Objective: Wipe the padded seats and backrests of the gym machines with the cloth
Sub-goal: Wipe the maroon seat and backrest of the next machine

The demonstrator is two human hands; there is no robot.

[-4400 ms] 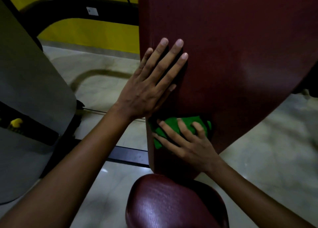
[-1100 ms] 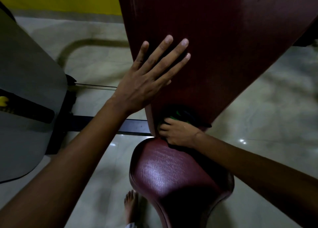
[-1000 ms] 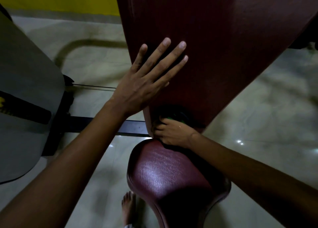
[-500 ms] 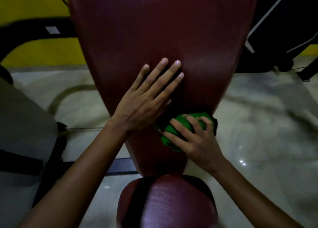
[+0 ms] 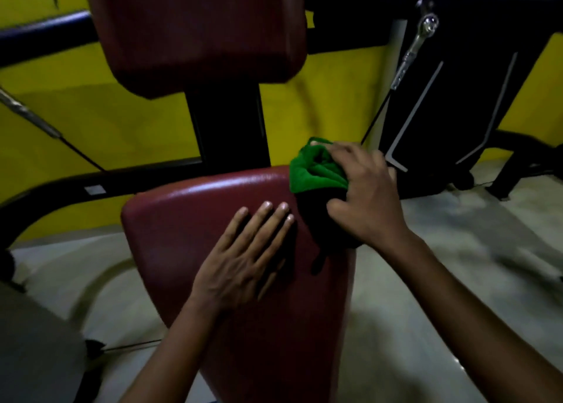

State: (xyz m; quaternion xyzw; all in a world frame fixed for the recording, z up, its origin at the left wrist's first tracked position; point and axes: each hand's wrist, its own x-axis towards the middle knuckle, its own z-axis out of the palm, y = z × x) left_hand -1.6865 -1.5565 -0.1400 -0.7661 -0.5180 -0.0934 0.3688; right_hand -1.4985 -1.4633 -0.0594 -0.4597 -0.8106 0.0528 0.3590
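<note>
Head view, starting at the left edge: a black curved frame tube (image 5: 45,189) of the machine sweeps down in front of the yellow wall (image 5: 137,122), and a thin cable (image 5: 76,150) runs diagonally across that wall. Further in stands the maroon padded backrest (image 5: 198,226), its top edge catching a strip of glare, narrowing as it drops toward the bottom of the frame. Above it, on a black upright post (image 5: 228,128), sits a second maroon pad, the headrest (image 5: 201,28). The left hand (image 5: 243,262) lies flat on the backrest with fingers straight and slightly spread, palm pressed to the vinyl, holding nothing. Just beside it, at the backrest's upper right corner, is the green cloth (image 5: 316,171) (bunched, its lower part lost in shadow), draped over that corner and touching the pad. The right hand (image 5: 365,198) grips the cloth from above, fingers curled over the top of the bundle and thumb tucked in on the near side. To the right, a chrome rod (image 5: 411,46) hangs beside a dark machine housing (image 5: 457,83), above the pale marbled floor (image 5: 472,265).
</note>
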